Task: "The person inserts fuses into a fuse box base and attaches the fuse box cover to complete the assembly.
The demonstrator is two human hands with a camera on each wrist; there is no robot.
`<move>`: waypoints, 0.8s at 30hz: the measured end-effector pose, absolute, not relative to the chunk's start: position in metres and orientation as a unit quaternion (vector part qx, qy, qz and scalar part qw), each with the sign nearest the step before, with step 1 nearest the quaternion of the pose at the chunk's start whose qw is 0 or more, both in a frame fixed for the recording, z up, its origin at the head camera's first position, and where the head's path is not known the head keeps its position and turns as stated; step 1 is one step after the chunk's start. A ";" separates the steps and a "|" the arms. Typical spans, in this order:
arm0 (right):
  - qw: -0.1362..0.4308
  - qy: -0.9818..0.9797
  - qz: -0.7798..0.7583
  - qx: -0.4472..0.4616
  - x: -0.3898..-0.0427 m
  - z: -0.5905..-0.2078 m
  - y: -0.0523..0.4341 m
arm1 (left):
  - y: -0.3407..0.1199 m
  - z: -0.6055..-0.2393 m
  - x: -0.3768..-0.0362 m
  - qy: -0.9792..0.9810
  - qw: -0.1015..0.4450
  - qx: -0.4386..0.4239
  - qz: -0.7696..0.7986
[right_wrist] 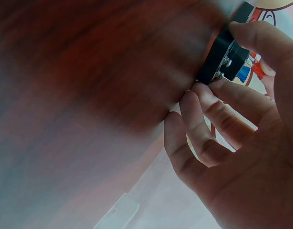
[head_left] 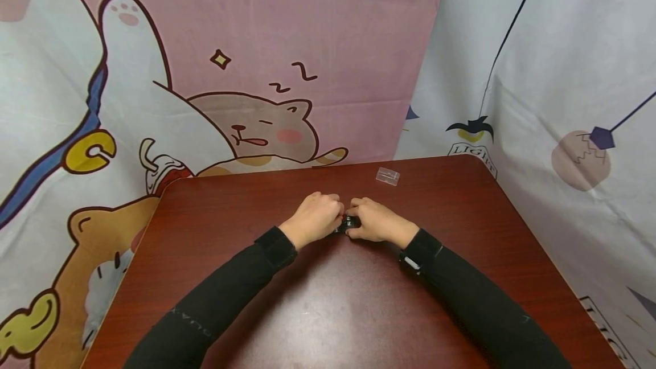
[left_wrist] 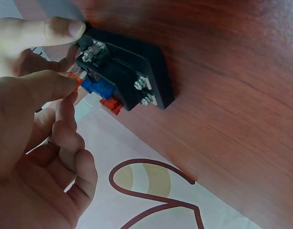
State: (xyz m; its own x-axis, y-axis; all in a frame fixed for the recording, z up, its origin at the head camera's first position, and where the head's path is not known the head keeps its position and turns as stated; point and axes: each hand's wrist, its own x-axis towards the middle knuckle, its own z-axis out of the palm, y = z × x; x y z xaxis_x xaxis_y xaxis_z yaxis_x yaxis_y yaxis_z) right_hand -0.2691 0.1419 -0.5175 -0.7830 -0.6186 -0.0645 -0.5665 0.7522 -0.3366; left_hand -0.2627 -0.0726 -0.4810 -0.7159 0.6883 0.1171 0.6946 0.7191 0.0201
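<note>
A small black fuse block [head_left: 349, 223] lies at the middle of the dark red table [head_left: 328, 312], between my two hands. In the left wrist view the block [left_wrist: 132, 71] shows metal screws, a blue fuse [left_wrist: 99, 87] and a red fuse [left_wrist: 111, 104] in its slots. My left hand [left_wrist: 72, 88] pinches an orange-red fuse [left_wrist: 75, 78] at the block's edge. My right hand [right_wrist: 232, 57] grips the block [right_wrist: 221, 55] between thumb and fingers and holds it against the tabletop. In the head view the hands [head_left: 335, 212] [head_left: 359, 218] hide most of the block.
A small clear plastic box [head_left: 387, 176] lies on the table behind the right hand, near the far edge. Cartoon-printed cloth [head_left: 205, 73] hangs behind and to both sides of the table.
</note>
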 end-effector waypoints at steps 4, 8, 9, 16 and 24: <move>0.083 0.931 -0.151 -0.321 -0.269 -0.517 0.142 | -0.071 -0.483 -0.261 -0.928 0.054 -0.368 -0.028; 0.084 0.931 -0.150 -0.322 -0.269 -0.516 0.142 | -0.069 -0.485 -0.260 -0.929 0.057 -0.366 -0.019; 0.085 0.931 -0.150 -0.321 -0.269 -0.516 0.142 | -0.069 -0.485 -0.260 -0.929 0.057 -0.366 -0.018; 0.090 0.931 -0.155 -0.317 -0.269 -0.515 0.141 | -0.069 -0.488 -0.260 -0.927 0.067 -0.370 -0.005; 0.083 0.930 -0.153 -0.324 -0.270 -0.517 0.141 | -0.068 -0.488 -0.258 -0.921 0.086 -0.380 -0.007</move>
State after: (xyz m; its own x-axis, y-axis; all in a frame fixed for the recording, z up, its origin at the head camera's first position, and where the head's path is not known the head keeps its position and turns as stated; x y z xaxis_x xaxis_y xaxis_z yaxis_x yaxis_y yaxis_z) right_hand -0.2702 0.1413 -0.5171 -0.7763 -0.6280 -0.0546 -0.5773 0.7431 -0.3385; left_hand -0.2582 -0.0679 -0.4880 -0.6961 0.6991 0.1636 0.7017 0.7107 -0.0514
